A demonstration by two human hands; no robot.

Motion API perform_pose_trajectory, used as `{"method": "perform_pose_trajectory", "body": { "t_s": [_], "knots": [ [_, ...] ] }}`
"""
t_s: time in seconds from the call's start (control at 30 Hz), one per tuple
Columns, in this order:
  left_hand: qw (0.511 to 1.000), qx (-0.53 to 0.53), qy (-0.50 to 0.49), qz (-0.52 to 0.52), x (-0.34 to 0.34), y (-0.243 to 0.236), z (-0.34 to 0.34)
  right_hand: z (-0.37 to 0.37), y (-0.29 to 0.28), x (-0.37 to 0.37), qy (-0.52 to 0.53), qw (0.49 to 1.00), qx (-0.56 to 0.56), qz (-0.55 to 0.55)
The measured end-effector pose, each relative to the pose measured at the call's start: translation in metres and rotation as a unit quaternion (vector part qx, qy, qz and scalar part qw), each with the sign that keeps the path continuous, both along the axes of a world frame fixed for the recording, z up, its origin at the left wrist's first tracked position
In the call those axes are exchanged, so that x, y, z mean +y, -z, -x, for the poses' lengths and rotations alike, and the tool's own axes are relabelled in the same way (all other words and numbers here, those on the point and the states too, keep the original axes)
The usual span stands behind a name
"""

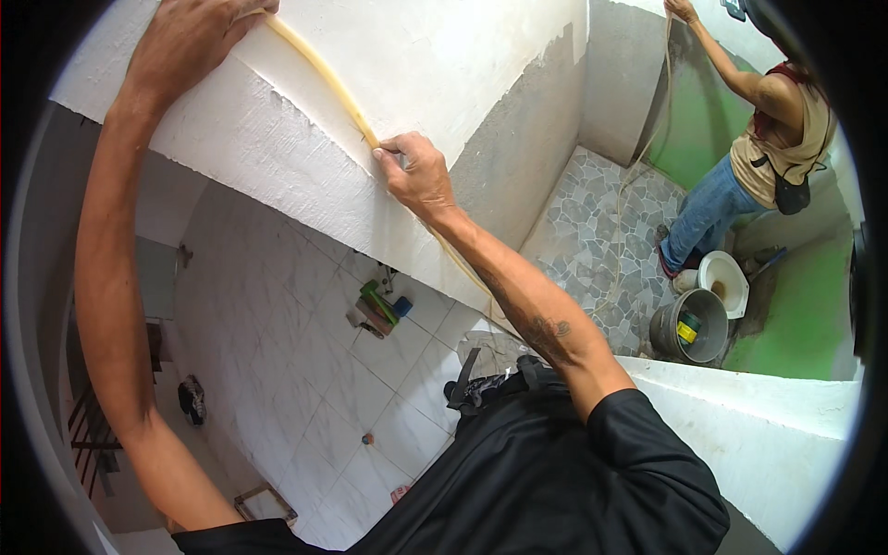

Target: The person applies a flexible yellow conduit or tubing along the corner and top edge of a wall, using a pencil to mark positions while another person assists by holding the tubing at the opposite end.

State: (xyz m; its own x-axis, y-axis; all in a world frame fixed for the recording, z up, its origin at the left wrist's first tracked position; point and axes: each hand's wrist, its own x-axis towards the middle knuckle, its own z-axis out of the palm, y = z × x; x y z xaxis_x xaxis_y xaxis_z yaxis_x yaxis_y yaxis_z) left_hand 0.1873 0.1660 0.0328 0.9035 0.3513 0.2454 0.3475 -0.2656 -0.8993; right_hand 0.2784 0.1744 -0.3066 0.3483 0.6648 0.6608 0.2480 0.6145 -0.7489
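A pale yellow flexible hose (326,76) runs along the top of a white plastered wall (268,125). My left hand (185,44), at the upper left, has its fingers closed around the hose's upper end. Lower down, my right hand (421,176) pinches the same hose between thumb and fingers. From there it passes behind my right forearm and drops toward the tiled room. A co-worker (763,139) at the far right raises a hand (682,11) to a thin pale hose hanging by the wall; whether both are one length, I cannot tell.
Beyond the wall are a stone-patterned floor (592,208), a grey bucket (689,328) with things inside and a white toilet (726,282). Well below on the left, a marble-look tile floor (305,370) holds a green object (377,303). Another white wall top (740,398) is at my right.
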Motion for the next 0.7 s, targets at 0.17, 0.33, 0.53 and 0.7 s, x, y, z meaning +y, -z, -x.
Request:
{"method": "perform_pose_trajectory", "body": {
  "t_s": [0.17,0.33,0.53,0.7],
  "knots": [
    [1.0,0.014,-0.008,-0.003,-0.001,-0.0031,0.0018,0.0039,0.0011,0.0002,0.007,1.0,0.001,-0.009],
    [1.0,0.007,-0.015,-0.002,0.0013,0.002,0.0019,0.0046,0.0054,0.0035,-0.007,1.0,0.02,-0.011],
    [1.0,0.009,-0.03,0.002,0.0004,0.0054,0.0026,0.004,0.0077,0.0077,0.005,1.0,-0.017,-0.021],
    [0.999,0.004,-0.029,0.019,-0.0021,0.0043,0.0031,0.0042,0.0067,0.0058,-0.008,1.0,-0.007,-0.015]
  ]
}}
